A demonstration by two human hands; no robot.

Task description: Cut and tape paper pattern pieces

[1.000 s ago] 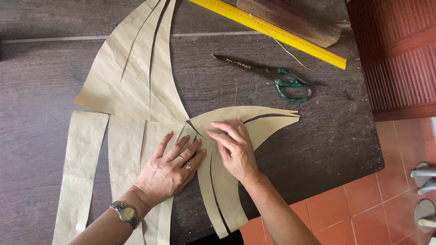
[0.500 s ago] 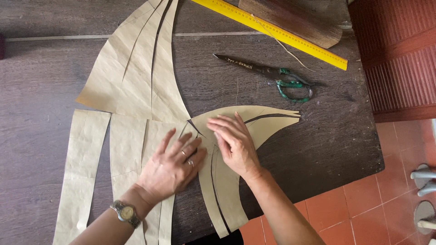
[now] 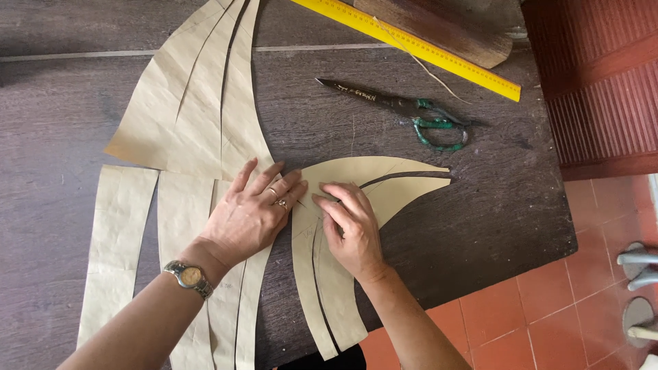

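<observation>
The left hand (image 3: 250,216) lies flat, fingers spread, pinning the straight paper strips (image 3: 185,226). Just to its right, the right hand (image 3: 353,229) presses loosely curled fingertips on the curved paper piece (image 3: 384,188), gripping nothing; that piece's long axis arcs from its fingertips back under its wrist.

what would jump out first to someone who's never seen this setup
Most striking are the tan paper pattern pieces fanned across the dark wooden table, with long strips at the left and a curved piece in the middle. The left hand, with rings and a wristwatch, presses flat on the strips, while the right hand rests on the curved piece. Beyond them lie green-handled scissors and a yellow ruler.
</observation>
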